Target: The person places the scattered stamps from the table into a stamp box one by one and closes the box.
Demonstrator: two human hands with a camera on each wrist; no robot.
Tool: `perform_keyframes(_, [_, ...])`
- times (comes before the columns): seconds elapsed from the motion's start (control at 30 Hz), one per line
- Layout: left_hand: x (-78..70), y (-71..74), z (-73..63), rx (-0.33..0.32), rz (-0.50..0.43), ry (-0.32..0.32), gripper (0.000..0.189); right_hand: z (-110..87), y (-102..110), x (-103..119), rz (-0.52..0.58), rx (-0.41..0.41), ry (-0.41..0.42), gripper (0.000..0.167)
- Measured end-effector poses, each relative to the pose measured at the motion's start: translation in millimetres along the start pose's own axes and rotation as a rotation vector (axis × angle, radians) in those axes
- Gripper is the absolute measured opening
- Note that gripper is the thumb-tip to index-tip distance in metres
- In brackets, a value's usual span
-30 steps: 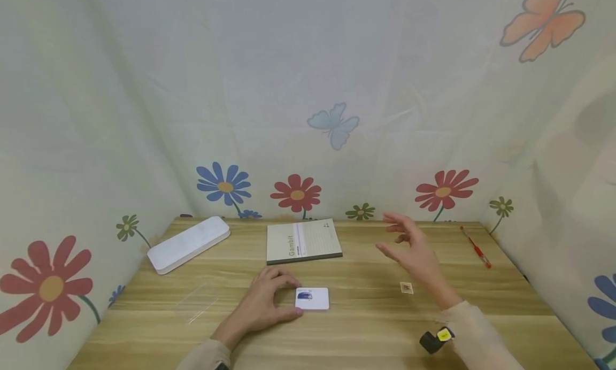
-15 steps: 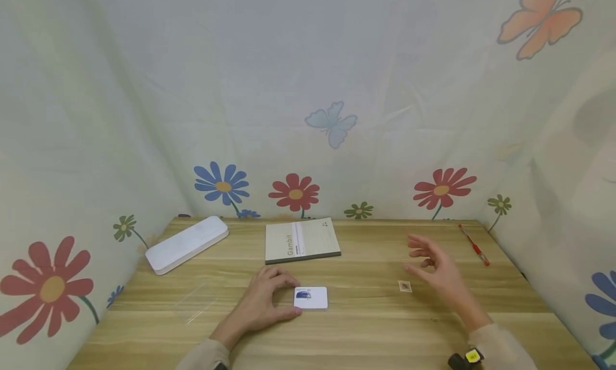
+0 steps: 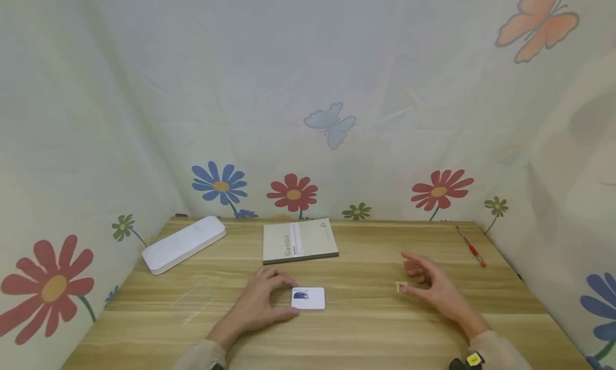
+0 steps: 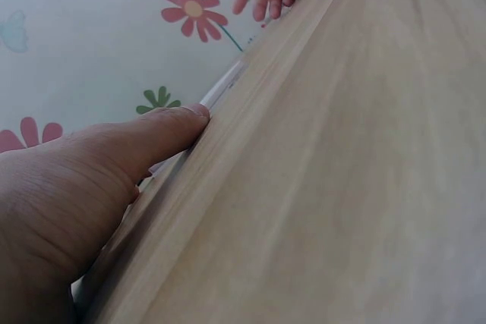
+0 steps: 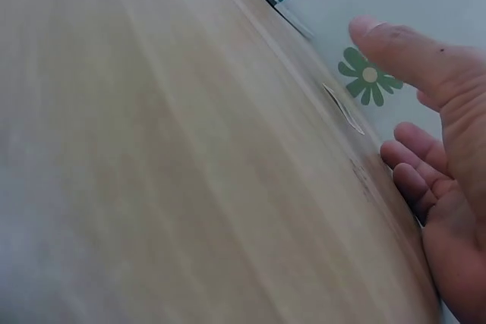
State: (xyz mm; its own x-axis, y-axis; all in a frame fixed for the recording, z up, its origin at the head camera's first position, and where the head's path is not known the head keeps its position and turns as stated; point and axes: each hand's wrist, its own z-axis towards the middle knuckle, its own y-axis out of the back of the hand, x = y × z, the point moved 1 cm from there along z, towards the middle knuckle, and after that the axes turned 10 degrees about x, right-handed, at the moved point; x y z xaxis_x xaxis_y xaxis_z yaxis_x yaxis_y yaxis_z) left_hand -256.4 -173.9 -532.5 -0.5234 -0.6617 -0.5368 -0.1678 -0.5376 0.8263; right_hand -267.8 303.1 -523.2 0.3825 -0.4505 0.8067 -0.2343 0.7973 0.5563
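A small white card (image 3: 315, 300) with a blue picture at its upper left lies on the table. My left hand (image 3: 262, 295) holds it by the left side, thumb at the near corner and forefinger at the far one. In the left wrist view the thumb (image 4: 159, 136) presses along the thin card (image 4: 224, 87). To the right, a tiny beige-bordered stamp (image 3: 400, 286) lies flat, partly covered by my right hand (image 3: 435, 287) in the head view. In the right wrist view the thumb and fingers are spread apart, and the stamp (image 5: 343, 109) looks slightly bowed.
Behind the card lies a grey-beige notebook (image 3: 313, 244). A long white case (image 3: 185, 244) is at the back left, and a red pen (image 3: 471, 247) at the back right. Left of my left hand lies a clear plastic sheet (image 3: 192, 304). Flowered cloth (image 3: 375, 145) surrounds the table.
The right hand has come down and to the right from above the table to the stamp's right side. The left hand stays at the card.
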Motion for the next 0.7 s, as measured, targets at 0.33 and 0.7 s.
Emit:
perform_keyframes(0.33, [1.5, -1.9, -1.2, 0.015, -0.002, 0.018, 0.054, -2.0, 0.4, -4.4, -0.167, 0.035, -0.002, 0.069])
perform_keyframes(0.7, [0.9, -1.3, -0.6, 0.008, 0.001, 0.013, 0.053, -1.8, -3.4, -3.0, -0.229, 0.006, 0.034, 0.025])
